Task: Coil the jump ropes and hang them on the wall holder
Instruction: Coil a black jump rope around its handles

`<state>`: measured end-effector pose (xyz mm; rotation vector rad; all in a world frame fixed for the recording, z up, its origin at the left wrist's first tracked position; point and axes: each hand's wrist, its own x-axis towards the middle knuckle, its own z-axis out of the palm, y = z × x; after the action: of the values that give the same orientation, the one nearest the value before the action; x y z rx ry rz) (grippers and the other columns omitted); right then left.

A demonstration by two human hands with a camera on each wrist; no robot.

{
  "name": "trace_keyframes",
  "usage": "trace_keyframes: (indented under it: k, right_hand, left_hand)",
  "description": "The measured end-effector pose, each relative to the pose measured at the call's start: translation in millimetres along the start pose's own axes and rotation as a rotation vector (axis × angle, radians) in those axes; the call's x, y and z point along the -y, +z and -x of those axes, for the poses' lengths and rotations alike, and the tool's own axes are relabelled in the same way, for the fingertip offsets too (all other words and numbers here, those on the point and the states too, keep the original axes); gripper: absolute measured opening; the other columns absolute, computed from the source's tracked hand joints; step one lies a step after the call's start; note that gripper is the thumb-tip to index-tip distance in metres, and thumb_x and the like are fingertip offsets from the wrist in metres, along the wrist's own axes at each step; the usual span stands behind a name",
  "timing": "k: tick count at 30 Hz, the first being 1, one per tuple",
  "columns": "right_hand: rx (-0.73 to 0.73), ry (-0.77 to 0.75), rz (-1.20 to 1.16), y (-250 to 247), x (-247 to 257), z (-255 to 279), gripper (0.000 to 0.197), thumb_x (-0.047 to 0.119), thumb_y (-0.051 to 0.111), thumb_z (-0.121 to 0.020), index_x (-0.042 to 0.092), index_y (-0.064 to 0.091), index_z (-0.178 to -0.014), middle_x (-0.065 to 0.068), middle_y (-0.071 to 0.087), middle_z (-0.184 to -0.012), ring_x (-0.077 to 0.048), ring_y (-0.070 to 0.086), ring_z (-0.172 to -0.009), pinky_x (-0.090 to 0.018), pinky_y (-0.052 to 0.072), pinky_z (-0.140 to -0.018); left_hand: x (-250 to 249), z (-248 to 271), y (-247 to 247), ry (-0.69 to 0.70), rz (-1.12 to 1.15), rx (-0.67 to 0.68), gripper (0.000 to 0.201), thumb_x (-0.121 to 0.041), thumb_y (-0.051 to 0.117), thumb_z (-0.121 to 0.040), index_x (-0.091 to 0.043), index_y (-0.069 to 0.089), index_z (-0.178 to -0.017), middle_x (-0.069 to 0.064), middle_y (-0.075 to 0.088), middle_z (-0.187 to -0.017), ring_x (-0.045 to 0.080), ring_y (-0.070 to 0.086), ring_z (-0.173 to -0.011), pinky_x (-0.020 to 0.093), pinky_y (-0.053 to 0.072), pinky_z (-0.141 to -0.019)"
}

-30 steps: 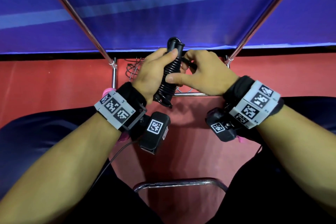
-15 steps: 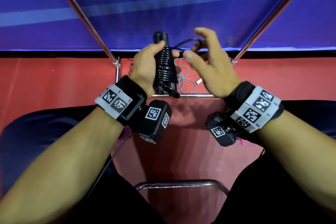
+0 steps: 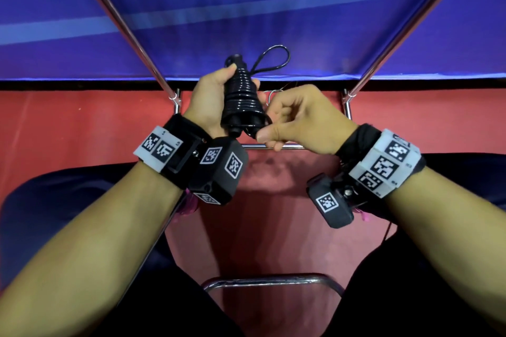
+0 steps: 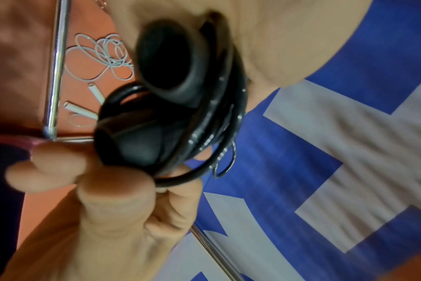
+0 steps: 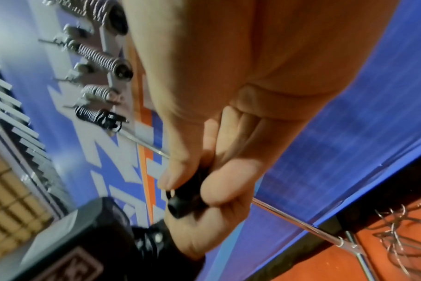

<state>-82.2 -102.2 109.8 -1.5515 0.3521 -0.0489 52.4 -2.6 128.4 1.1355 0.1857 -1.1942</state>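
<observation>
Head view: the left hand (image 3: 209, 101) is wrapped round the black jump rope (image 3: 242, 98), held upright in front of a blue banner (image 3: 246, 8). The rope's cord is wound in tight turns about its two handles. A small loop of cord (image 3: 273, 60) stands out near the top. The right hand (image 3: 298, 120) pinches the cord at the bundle's lower end between thumb and forefinger.

Left wrist view: the picture is blurred. The bundle's handle ends face the camera, and the right thumb (image 4: 118, 194) nips the cord. A pale rope (image 4: 101, 55) lies loose on the red floor (image 4: 17, 57).

Right wrist view: both hands meet on a black handle end (image 5: 180, 207). Far behind, the wall holder (image 5: 106, 43) carries coiled ropes (image 5: 97, 57).
</observation>
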Motion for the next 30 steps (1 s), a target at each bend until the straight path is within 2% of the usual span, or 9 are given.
trace_keyframes:
  k: [4,8,12,15,20,22,25,28,30]
  right_hand:
    - [-0.048,0.082,-0.131,-4,4,0,0.016,-0.003,0.072,-0.077,0.002,0.057,-0.073,-0.004,0.068,-0.055,-0.012,0.067,-0.051,-0.022,0.056,-0.051]
    - [-0.170,0.080,-0.256,2,3,-2,0.018,0.000,0.071,-0.079,0.006,0.055,-0.074,-0.008,0.066,-0.056,-0.013,0.067,-0.050,-0.023,0.055,-0.048]
    - [-0.308,0.035,-0.213,8,-5,-5,0.033,0.001,0.076,-0.081,0.012,0.047,-0.072,-0.013,0.054,-0.055,-0.015,0.056,-0.040,-0.024,0.046,-0.038]
    - [-0.396,0.064,-0.222,12,-7,-6,0.036,0.004,0.075,-0.084,0.011,0.045,-0.066,-0.007,0.055,-0.045,-0.016,0.053,-0.036,-0.022,0.042,-0.036]
    - [-0.531,0.097,-0.210,30,-8,-10,0.017,0.001,0.067,-0.091,0.005,0.059,-0.076,-0.018,0.061,-0.069,-0.016,0.063,-0.052,-0.030,0.057,-0.054]
    - [-0.547,0.082,-0.131,41,-9,-9,0.014,0.013,0.077,-0.083,0.009,0.065,-0.087,-0.013,0.064,-0.078,-0.014,0.060,-0.063,-0.035,0.059,-0.066]
    - [-0.600,0.051,0.058,47,-8,-9,0.059,0.048,0.089,-0.054,0.019,0.065,-0.099,-0.002,0.066,-0.087,-0.008,0.052,-0.070,-0.031,0.055,-0.072]
    - [-0.670,0.035,0.150,43,-11,-13,0.062,0.047,0.092,-0.051,0.018,0.065,-0.098,-0.002,0.068,-0.086,-0.008,0.053,-0.067,-0.039,0.056,-0.072]
    - [-0.688,0.015,0.180,44,-11,-13,0.053,0.041,0.094,-0.053,0.017,0.064,-0.090,0.000,0.066,-0.077,-0.009,0.050,-0.062,-0.038,0.053,-0.065]
  left_hand:
    - [0,4,4,-0.034,0.018,0.058,0.040,-0.029,0.039,-0.106,-0.001,0.058,-0.086,0.011,0.062,-0.072,0.024,0.062,-0.054,0.026,0.054,-0.052]
    - [-3,-2,1,-0.048,0.181,0.049,0.032,-0.029,0.043,-0.105,0.000,0.054,-0.094,0.014,0.060,-0.079,0.026,0.060,-0.058,0.031,0.054,-0.056]
    - [-6,-6,-1,0.000,0.175,0.007,0.029,-0.029,0.044,-0.105,-0.003,0.053,-0.097,0.013,0.060,-0.078,0.026,0.060,-0.057,0.033,0.053,-0.060]
    - [-3,-6,1,0.121,0.143,-0.064,0.029,-0.032,0.046,-0.105,-0.004,0.052,-0.107,0.011,0.061,-0.081,0.026,0.062,-0.058,0.036,0.054,-0.064]
    - [10,-10,6,0.452,0.069,-0.241,0.016,-0.025,0.043,-0.108,-0.009,0.043,-0.106,0.009,0.059,-0.078,0.026,0.063,-0.051,0.034,0.053,-0.053]
    - [9,-12,8,0.514,0.058,-0.292,0.015,-0.023,0.043,-0.108,-0.011,0.042,-0.099,0.009,0.058,-0.078,0.025,0.062,-0.050,0.033,0.053,-0.053]
    - [9,-12,10,0.547,0.049,-0.301,0.018,-0.023,0.043,-0.108,-0.012,0.041,-0.095,0.009,0.060,-0.081,0.026,0.065,-0.056,0.034,0.054,-0.057]
    - [13,-10,13,0.540,0.040,-0.243,0.018,-0.023,0.043,-0.109,-0.014,0.039,-0.094,0.009,0.060,-0.086,0.030,0.068,-0.066,0.036,0.055,-0.060]
    - [15,-8,14,0.526,0.023,-0.194,0.018,-0.024,0.042,-0.109,-0.015,0.038,-0.094,0.010,0.060,-0.089,0.034,0.071,-0.076,0.041,0.057,-0.066]
